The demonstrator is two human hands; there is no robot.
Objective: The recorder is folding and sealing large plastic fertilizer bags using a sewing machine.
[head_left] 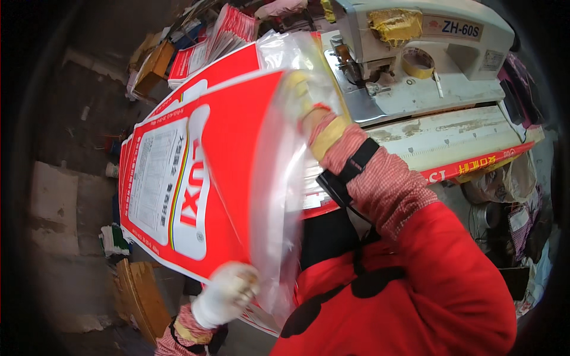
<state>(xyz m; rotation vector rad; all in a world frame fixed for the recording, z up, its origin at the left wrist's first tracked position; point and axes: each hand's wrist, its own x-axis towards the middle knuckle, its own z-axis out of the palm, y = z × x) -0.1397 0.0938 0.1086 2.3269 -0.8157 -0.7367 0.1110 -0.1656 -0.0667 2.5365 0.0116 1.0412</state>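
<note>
A large red and white sack (231,148) with a clear plastic liner (276,202) at its mouth lies tilted in front of me, on top of more sacks of the same kind. My left hand (228,293), in a white glove, is closed on the sack's near corner by the mouth. At the far corner my right hand (301,98), in a yellowish glove, grips the edge of the mouth; motion blurs its fingers. Between the two hands the liner is bowed and smeared by movement.
A white industrial sewing machine (436,32) stands on the table at the far right, with a roll of tape (418,62) on its bed. A pile of folded red and white sacks (228,35) is at the back. A wooden piece (139,296) stands at the lower left.
</note>
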